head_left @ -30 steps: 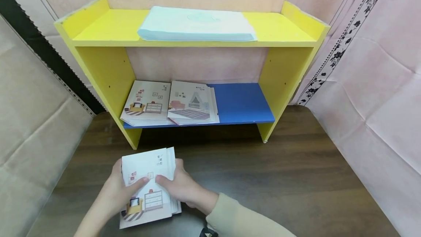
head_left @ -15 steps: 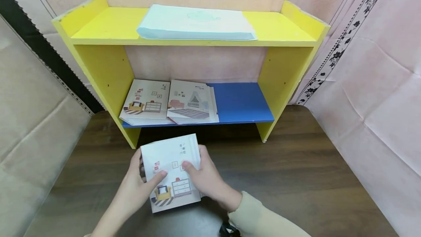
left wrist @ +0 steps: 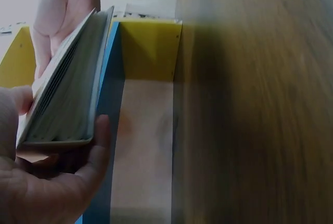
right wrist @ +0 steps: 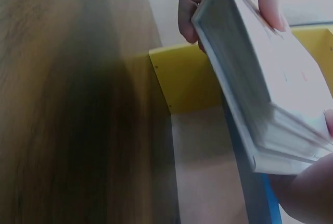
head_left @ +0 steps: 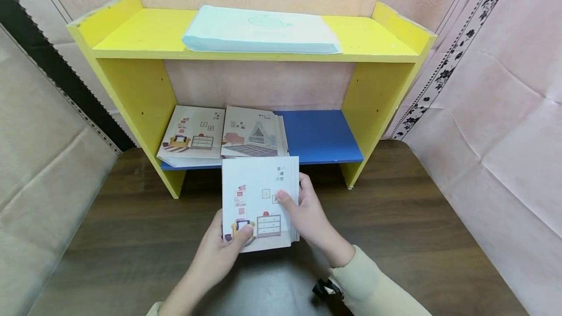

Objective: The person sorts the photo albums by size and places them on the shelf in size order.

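Observation:
A stack of white books [head_left: 259, 174] is held up in front of the shelf, its top cover printed with a small dresser and an armchair. My left hand [head_left: 215, 252] grips the lower left side, thumb on the cover. Along the right edge, my right hand [head_left: 313, 221] holds the stack with its thumb also on the cover. The page edges of the stack [left wrist: 73, 94] show in the left wrist view, with fingers beneath. Behind it, on the blue shelf board [head_left: 318, 133], lie two piles of similar books, a left pile [head_left: 193, 130] and a right pile [head_left: 250, 133].
The yellow shelf unit [head_left: 158, 101] stands on a dark wooden surface [head_left: 417, 238]. A flat pale blue package [head_left: 263, 30] lies on its top board. Pale cloth [head_left: 496, 126] hangs at both sides and behind. A black strap [head_left: 327, 289] is at the right wrist.
Both hands have carried the stack of books rightward and up toward the shelf, and it has turned straighter. The piles on the shelf have stayed put.

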`<state>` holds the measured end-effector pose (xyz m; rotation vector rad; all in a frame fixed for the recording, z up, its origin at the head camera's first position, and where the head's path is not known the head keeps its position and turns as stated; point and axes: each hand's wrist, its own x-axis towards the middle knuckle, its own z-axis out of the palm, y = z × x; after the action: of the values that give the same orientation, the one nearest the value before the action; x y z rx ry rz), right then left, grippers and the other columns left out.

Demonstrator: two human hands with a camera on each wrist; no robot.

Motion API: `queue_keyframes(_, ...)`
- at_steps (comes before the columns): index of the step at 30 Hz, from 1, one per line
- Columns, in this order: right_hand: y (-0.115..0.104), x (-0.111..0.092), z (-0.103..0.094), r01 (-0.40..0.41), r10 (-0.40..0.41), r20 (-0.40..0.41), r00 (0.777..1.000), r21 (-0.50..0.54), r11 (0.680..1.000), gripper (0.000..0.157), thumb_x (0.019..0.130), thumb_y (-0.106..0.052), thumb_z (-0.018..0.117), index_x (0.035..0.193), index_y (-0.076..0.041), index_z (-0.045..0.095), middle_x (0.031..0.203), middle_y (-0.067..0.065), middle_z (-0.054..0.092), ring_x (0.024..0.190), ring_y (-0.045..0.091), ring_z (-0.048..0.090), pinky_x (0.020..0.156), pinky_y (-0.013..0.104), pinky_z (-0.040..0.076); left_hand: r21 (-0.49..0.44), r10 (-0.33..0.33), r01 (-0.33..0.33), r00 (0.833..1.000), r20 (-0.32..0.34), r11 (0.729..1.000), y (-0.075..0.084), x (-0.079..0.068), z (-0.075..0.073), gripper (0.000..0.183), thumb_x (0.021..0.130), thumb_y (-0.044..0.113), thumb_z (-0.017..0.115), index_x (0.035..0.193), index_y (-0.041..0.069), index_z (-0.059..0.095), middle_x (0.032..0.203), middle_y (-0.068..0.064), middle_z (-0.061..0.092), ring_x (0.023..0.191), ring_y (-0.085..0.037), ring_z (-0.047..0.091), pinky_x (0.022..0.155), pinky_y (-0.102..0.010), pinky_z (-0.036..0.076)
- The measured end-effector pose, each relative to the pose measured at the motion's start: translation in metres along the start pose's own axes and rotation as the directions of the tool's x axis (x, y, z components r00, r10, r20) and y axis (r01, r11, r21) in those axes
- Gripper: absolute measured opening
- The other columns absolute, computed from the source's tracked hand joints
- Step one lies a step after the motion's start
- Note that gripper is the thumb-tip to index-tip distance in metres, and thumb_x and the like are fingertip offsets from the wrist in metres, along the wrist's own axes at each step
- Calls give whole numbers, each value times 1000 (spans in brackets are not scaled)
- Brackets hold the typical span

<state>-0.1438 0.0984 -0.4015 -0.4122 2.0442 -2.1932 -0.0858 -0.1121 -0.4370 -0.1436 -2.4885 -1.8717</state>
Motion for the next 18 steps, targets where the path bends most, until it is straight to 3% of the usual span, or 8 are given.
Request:
queue_keyframes(8,1,1,-18,-70,70,-9,998,0,998,50,99,-20,57,139,-21,28,119,12,62,92,32,68,74,46,57,1,31,-31,999,-45,1000,2,3,17,55,88,45,68,134,25,45,102,7,67,88,-11,65,76,-29,53)
queue_keyframes(18,2,1,-26,-145,146,6,989,-18,989,57,97,-26,61,141,-25,25,119,12,62,92,32,68,74,46,57,-118,45,-56,994,-101,991,11,5,21,39,90,35,70,122,17,56,96,1,69,81,-15,67,70,-29,55)
